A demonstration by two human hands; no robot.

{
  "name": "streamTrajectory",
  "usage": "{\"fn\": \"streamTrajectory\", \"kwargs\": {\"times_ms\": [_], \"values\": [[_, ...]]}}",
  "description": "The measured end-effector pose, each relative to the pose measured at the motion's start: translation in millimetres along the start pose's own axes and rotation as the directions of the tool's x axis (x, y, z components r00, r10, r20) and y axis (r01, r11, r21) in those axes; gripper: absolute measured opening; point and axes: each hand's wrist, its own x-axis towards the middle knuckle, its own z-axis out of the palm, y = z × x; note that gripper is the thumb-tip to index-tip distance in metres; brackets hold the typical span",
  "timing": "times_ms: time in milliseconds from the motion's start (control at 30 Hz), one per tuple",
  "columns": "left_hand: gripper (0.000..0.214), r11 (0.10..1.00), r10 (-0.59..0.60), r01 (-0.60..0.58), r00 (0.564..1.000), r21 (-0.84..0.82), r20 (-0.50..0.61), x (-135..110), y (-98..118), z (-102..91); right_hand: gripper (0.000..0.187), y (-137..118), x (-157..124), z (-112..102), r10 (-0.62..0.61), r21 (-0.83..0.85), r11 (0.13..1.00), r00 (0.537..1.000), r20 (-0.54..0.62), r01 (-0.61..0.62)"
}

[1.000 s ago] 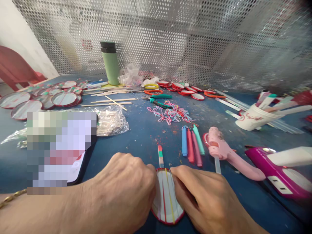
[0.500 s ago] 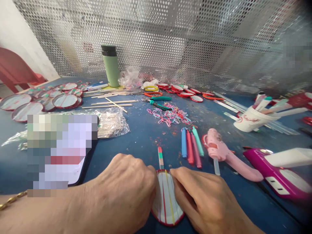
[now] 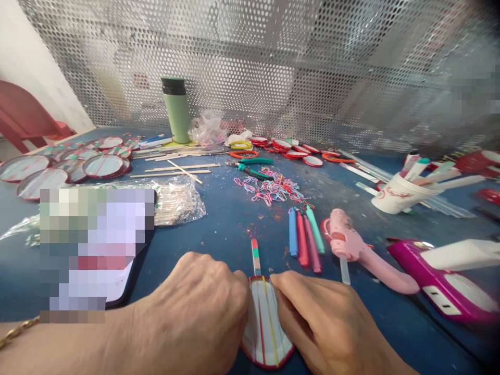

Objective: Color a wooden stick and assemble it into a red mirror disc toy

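Note:
A small round disc with a red rim (image 3: 267,325) lies low in front of me, its pale face crossed by thin red, yellow and faint violet stripes. From its far edge sticks a flat wooden stick (image 3: 255,255) with red and green bands at the tip. My left hand (image 3: 207,307) is closed on the disc's left edge, fingertips hidden behind the knuckles. On the opposite edge my right hand (image 3: 328,312) is closed too, thumb and forefinger side near the far rim. Whether a smaller piece sits in the fingers, I cannot tell.
Beyond my hands lie pens (image 3: 302,242), a pink glue gun (image 3: 346,239), coloured clips (image 3: 269,187) and pliers (image 3: 253,169). A phone (image 3: 136,260) is at left, near finished-looking discs (image 3: 103,165). A paper cup (image 3: 398,192) and magenta power strip (image 3: 425,281) stand right; a green tumbler (image 3: 177,117) behind.
The whole view has shifted slightly, so most things sit a little lower in the picture. Both hands keep their hold on the disc, with hardly any movement.

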Motion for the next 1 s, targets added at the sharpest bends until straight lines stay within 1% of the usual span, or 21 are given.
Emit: {"fn": "streamTrajectory", "kwargs": {"times_ms": [67,167,300,400,500,567,700,833,1000], "values": [[0.014,1.000,-0.003,0.003,1.000,-0.003,0.029,1.3,0.1,-3.0,0.027,0.2,-1.8,0.5,0.001,0.004,1.000,1.000,0.004,-0.001],[0.013,1.000,-0.023,0.023,0.999,0.003,0.025,1.9,0.3,-4.5,0.028,0.0,-1.9,0.5,0.026,0.000,1.000,0.999,0.026,-0.026],[0.009,1.000,-0.025,0.025,1.000,-0.005,-0.017,2.1,-0.7,-3.1,0.023,0.3,2.1,-0.1,0.068,0.004,0.998,0.996,0.059,-0.068],[0.008,1.000,-0.016,0.015,0.999,-0.019,-0.052,1.0,-1.4,-1.5,0.021,0.4,5.0,-0.3,0.068,-0.010,0.998,0.997,0.047,-0.067],[0.008,1.000,-0.011,0.014,0.991,0.025,-0.132,-1.5,-0.9,-0.3,0.022,0.1,5.9,-0.6,0.060,-0.022,0.998,0.998,0.036,-0.059],[0.009,0.999,0.010,-0.002,0.988,0.051,-0.154,-3.5,-0.3,0.1,0.023,-0.1,5.3,-0.9,0.058,-0.024,0.998,0.998,0.040,-0.057],[0.010,0.997,0.025,-0.014,0.986,0.071,-0.162,-6.1,0.1,0.8,0.024,0.4,2.9,-0.4,0.045,-0.015,0.999,0.998,0.034,-0.045],[0.009,0.999,0.025,-0.017,0.985,0.045,-0.170,-3.8,-1.3,1.8,0.026,0.2,2.8,0.7,0.043,-0.014,0.999,0.999,0.019,-0.043],[0.011,0.998,0.025,-0.017,0.986,0.053,-0.167,-4.1,-2.1,6.5,0.028,-2.6,4.8,-0.1,0.006,-0.038,0.999,1.000,-0.006,-0.006]]}}
